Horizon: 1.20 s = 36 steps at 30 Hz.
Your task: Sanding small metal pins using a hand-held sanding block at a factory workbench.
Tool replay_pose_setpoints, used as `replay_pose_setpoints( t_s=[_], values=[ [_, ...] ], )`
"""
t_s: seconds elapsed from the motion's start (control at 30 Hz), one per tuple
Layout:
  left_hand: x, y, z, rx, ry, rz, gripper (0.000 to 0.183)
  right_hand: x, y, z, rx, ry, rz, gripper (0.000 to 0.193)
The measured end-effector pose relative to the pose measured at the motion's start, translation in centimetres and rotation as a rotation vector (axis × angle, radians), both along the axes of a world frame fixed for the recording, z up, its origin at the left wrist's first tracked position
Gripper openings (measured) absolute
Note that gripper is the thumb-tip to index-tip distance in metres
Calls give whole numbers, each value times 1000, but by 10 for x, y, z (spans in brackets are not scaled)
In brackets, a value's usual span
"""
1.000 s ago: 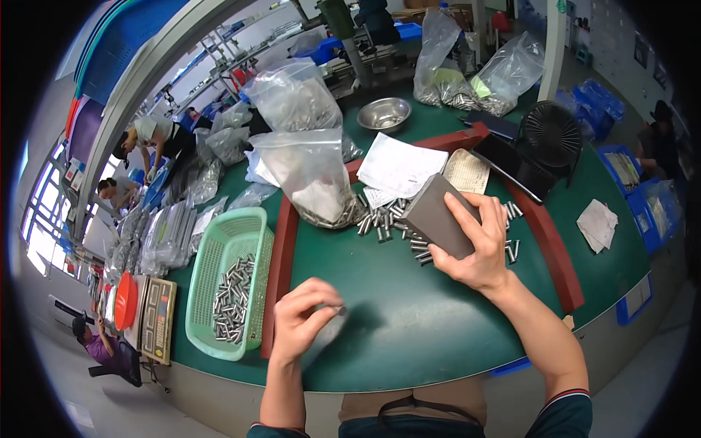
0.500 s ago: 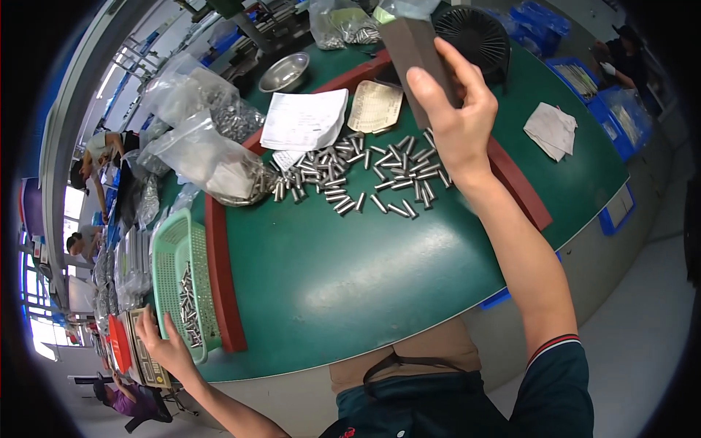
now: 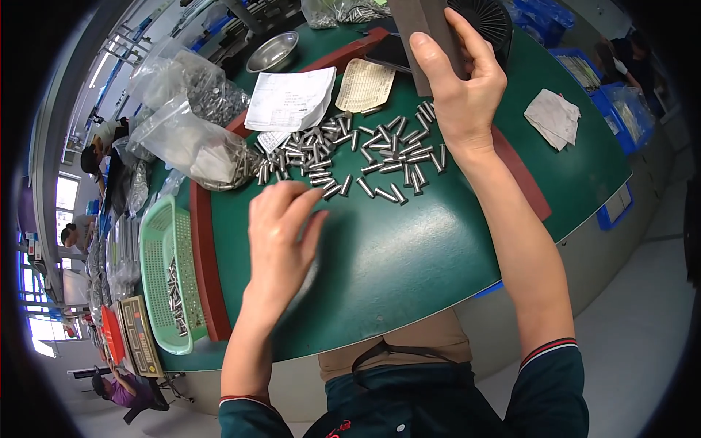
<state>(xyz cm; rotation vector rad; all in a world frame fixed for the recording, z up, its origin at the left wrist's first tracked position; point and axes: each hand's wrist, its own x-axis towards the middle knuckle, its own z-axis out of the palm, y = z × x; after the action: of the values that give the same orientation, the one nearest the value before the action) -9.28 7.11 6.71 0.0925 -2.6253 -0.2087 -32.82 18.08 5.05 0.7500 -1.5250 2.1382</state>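
So far, some pins point(image 3: 175, 303) sat in the basket point(image 3: 155, 241); a heap point(image 3: 314, 152) remained on the desk point(image 3: 409, 255). Right hand point(image 3: 471, 106) gripped a block point(image 3: 431, 14); left hand point(image 3: 277, 233) hovered, fingers parted, seemingly empty.

The block point(image 3: 426, 18) is dark grey-brown. The pins point(image 3: 399, 194) are silver-grey. The tabletop point(image 3: 380, 255) is green; the rail point(image 3: 207, 270) is brick red. The basket point(image 3: 189, 255) is pale mint green with a perforated grid pattern. The sleeve point(image 3: 544, 390) is dark teal with red and white cuff stripes. The fan point(image 3: 498, 28) is black.
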Motion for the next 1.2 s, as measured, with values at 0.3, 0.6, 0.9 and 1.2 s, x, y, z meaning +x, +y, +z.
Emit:
replay_pose_setpoints(
  t_s=[0.3,0.6,0.9,1.2],
  values=[
    [-51,16,-27,145,-211,-166,25,11,2,8,113,58,-65,52],
    [-48,10,-24,109,-165,-237,20,11,-3,-5,169,57,-60,52],
    [38,-53,-27,1414,30,124,15,34,-10,-4,210,30,74,59],
    [76,-71,-39,1817,114,136,28,47,-18,-17,401,163,99,57]
  ],
)
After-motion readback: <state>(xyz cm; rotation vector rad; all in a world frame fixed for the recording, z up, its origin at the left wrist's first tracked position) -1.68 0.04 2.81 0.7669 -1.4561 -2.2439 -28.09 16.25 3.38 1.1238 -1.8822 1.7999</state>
